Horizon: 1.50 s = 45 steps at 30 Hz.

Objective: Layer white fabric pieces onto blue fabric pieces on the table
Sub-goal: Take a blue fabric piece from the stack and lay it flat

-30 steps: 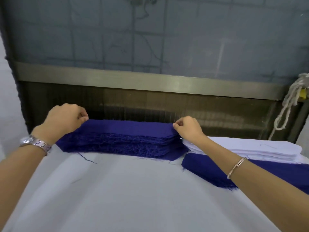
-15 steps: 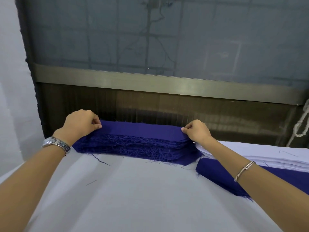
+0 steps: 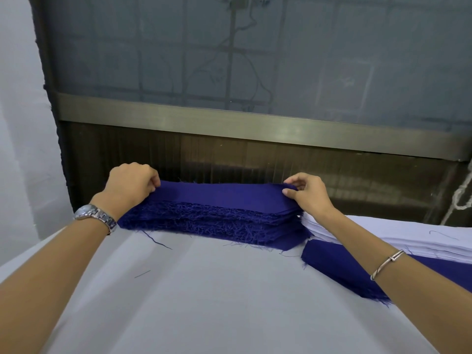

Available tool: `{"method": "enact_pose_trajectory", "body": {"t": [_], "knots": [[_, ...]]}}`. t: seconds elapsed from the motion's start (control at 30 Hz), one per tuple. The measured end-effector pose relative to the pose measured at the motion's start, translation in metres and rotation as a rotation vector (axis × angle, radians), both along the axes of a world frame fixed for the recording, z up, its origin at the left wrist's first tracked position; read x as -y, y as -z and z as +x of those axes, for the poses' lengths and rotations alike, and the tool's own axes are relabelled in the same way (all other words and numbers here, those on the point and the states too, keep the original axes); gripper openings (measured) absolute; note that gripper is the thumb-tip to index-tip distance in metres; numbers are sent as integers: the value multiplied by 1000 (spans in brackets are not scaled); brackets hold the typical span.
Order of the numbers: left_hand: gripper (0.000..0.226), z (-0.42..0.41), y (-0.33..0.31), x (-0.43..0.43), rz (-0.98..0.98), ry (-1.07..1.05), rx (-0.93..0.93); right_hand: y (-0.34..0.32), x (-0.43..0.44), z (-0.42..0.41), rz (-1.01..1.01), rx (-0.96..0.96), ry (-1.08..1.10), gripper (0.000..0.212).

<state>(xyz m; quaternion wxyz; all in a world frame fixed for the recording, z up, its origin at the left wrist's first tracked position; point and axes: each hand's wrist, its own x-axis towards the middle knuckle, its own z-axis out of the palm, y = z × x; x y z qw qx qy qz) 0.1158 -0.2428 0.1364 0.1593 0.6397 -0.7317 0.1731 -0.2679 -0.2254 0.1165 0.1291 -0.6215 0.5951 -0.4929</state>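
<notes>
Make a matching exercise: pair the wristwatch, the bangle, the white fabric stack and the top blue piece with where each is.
1 wristwatch
2 bangle
3 white fabric stack
4 top blue piece

A pinched by left hand and right hand
B right of the blue stack
C on the left wrist
D on the right forearm

Pairs: 1-C, 2-D, 3-B, 4-A.

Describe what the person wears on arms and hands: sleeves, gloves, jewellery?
Both forearms are bare to the frame edge, with no sleeves in view. The left hand and right hand are ungloved, and no rings show on the visible fingers. The left wrist carries a silver metal watch with a link band. The right wrist carries a thin silver bangle.
</notes>
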Motion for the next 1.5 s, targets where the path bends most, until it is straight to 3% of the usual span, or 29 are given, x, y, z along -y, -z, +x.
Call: {"method": "enact_pose_trajectory", "body": {"t": [0.17, 0.3, 0.4, 0.57, 0.67, 0.93, 1.1, 1.3, 1.4, 1.5], "knots": [[59, 0, 10, 8, 42, 2, -89, 7, -8, -10, -123, 123, -82, 17], [77, 4, 10, 13, 23, 49, -10, 13, -12, -17, -167, 163, -139, 20], [71, 8, 10, 15, 41, 67, 36, 14, -14, -23, -161, 151, -189, 20], [35, 19, -4, 11, -43, 7, 300, 11, -16, -25, -169, 153, -234, 18], [25, 23, -17, 5, -48, 14, 266, 6, -18, -25, -181, 165, -235, 18], [37, 10, -58, -22, 32, 97, -46, -20, -48, -53, -189, 196, -215, 16], [25, -17, -79, -45, 204, 258, -185, -37, -85, -102, -48, 164, -156, 8], [28, -52, -83, -65, 424, 523, -307, -40, -137, -168, 199, 168, -180, 10], [26, -65, -76, -68, 708, 606, -254, -32, -161, -199, 360, 112, -159, 14], [28, -83, -61, -69, 969, 659, -123, -22, -182, -228, 471, 53, -155, 35]]}}
